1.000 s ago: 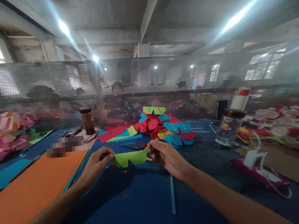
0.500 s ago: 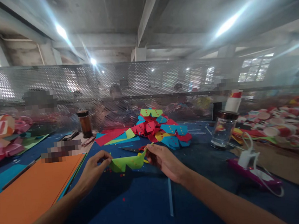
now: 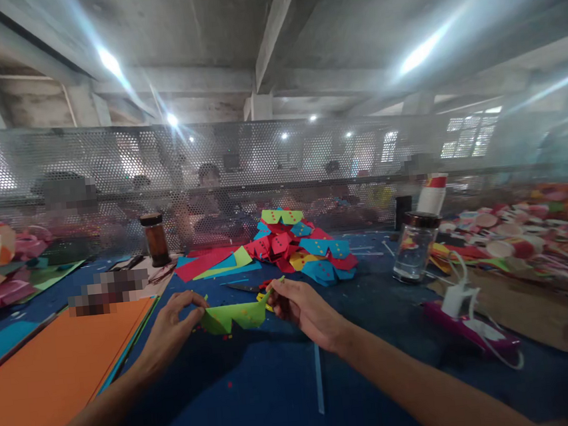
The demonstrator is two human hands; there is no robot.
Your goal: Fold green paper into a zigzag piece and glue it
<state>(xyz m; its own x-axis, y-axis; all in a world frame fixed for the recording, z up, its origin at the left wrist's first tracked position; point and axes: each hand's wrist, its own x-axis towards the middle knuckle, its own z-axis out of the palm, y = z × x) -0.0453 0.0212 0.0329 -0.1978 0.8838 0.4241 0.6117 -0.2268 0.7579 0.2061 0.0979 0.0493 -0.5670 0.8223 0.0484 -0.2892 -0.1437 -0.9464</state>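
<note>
A green paper mask, with a notch in its lower edge, is stretched between my two hands above the blue table. Its left end is pinched by my left hand, fingers closed. My right hand grips the other end between thumb and fingertips. Just behind the mask lie scissors, partly hidden by my right hand. Beyond them rises a heap of folded paper masks in red, blue, yellow and green, several dotted in contrasting colours.
Orange paper sheets lie at left, near a brown jar. To the right stand a clear jar and a purple power strip with a white cable. Paper pieces pile at far right. A perforated metal screen crosses the back.
The view has turned slightly, so everything sits a little further left. Both hands keep their hold on the green mask, which looks nearly the same.
</note>
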